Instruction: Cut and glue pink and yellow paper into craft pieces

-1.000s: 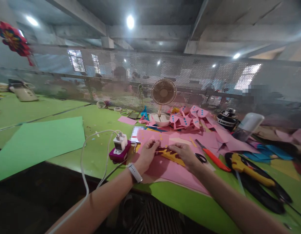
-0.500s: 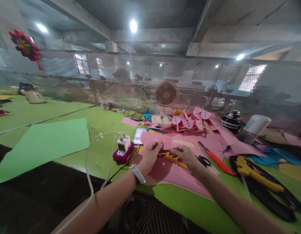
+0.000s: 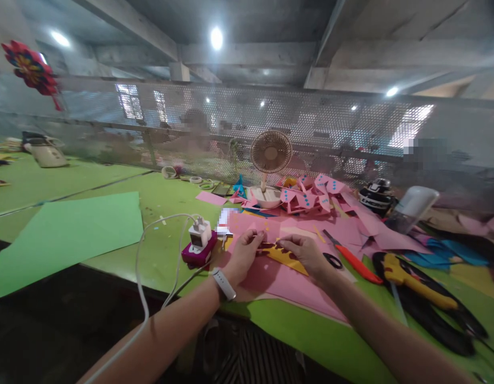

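My left hand (image 3: pixel 245 255), with a pale watch band on its wrist, is pinched over the pink paper sheets (image 3: pixel 270 282). My right hand (image 3: pixel 306 256) faces it a short gap away, thumb and forefinger drawn together. What either pinch holds is too small to make out. Beneath and between the fingertips lies a yellow paper strip (image 3: pixel 289 260) with dark red patches along its upper edge. Black-handled scissors (image 3: pixel 332 261) lie just right of my right hand, partly hidden by it.
A purple power block (image 3: pixel 199 256) with white chargers and cables stands left of my hands. To the right lie a red-handled knife (image 3: pixel 358 264) and large yellow-and-black shears (image 3: pixel 426 288). Behind are a small fan (image 3: pixel 270 152) and folded pink paper pieces (image 3: pixel 306 197). Green paper (image 3: pixel 82 229) lies left.
The view has shifted slightly, moving the scene a little left. My fingertips have come a bit further apart, and more of the yellow strip shows between them.
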Demonstrator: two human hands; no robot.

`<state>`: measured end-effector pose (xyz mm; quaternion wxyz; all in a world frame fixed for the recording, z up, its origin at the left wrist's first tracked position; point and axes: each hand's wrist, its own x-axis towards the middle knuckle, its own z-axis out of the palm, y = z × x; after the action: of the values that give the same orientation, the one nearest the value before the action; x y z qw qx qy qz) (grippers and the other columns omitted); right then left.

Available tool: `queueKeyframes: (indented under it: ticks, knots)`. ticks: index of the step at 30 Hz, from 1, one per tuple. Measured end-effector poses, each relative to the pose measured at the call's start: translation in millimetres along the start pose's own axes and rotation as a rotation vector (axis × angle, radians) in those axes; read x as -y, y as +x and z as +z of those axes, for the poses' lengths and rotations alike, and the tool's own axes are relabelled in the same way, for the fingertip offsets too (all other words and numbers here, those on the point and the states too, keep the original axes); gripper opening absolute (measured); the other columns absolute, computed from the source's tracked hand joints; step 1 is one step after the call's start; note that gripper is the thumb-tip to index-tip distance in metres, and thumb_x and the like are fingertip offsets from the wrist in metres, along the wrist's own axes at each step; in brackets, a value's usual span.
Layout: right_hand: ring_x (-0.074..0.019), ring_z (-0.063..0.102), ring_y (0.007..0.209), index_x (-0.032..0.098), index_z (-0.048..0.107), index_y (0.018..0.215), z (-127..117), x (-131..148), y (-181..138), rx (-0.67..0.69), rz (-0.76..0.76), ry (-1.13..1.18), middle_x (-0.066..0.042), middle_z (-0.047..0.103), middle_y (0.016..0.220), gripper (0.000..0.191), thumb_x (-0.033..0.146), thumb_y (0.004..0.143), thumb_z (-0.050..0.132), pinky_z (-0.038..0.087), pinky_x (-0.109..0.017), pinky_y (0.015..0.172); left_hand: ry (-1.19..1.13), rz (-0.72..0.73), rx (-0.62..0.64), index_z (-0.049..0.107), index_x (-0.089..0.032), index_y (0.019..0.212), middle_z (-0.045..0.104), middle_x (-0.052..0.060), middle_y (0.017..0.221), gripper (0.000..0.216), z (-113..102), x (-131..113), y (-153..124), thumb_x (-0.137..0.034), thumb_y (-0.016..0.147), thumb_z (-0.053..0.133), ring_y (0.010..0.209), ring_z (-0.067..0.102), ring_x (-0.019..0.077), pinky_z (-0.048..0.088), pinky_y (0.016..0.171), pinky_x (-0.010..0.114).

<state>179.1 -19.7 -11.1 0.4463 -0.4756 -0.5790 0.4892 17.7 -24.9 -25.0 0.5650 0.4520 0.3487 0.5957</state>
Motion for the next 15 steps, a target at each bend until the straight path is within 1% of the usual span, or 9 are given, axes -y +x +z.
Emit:
queueKeyframes:
  ticks: [3,6,11,15]
  knots:
    - [-0.0075,0.051,0.051,0.015,0.066,0.075,2,2,-1,0.029,-0.030,0.014,0.000,0.064,0.066,0.025,0.038,0.065,0.067,0.034,-0.019,0.048,-0.001,-0.018,0.047,0.059,-0.016,0.077,0.063,0.002,0.077,0.027,-1,1,-1,-0.042,0.072,0.066,0.073,0.062,0.0155,0.050,0.072,0.031]
    - [-0.0057,0.046,0.043,0.015,0.065,0.077,7,0,-1,0.062,-0.033,0.035,0.002,0.062,0.060,0.027,0.040,0.065,0.066,0.033,-0.019,0.043,-0.036,-0.022,0.090,0.059,-0.015,0.077,0.063,0.003,0.078,0.028,0,1,-1,-0.042,0.073,0.065,0.073,0.063,0.0165,0.051,0.075,0.035]
    - [-0.0045,0.042,0.038,0.016,0.063,0.077,11,-4,1,0.059,-0.028,0.072,0.003,0.060,0.055,0.029,0.042,0.064,0.066,0.032,-0.018,0.038,-0.069,-0.018,0.101,0.057,-0.015,0.075,0.061,0.001,0.074,0.026,1,2,-1,-0.040,0.072,0.067,0.072,0.062,0.0152,0.051,0.075,0.033]
    - [-0.0036,0.040,0.034,0.016,0.062,0.077,11,-3,0,0.037,-0.013,0.094,0.004,0.059,0.054,0.031,0.044,0.063,0.067,0.030,-0.018,0.035,-0.058,-0.025,0.093,0.056,-0.015,0.074,0.062,0.002,0.076,0.027,0,4,0,-0.039,0.070,0.069,0.075,0.062,0.0151,0.050,0.076,0.033]
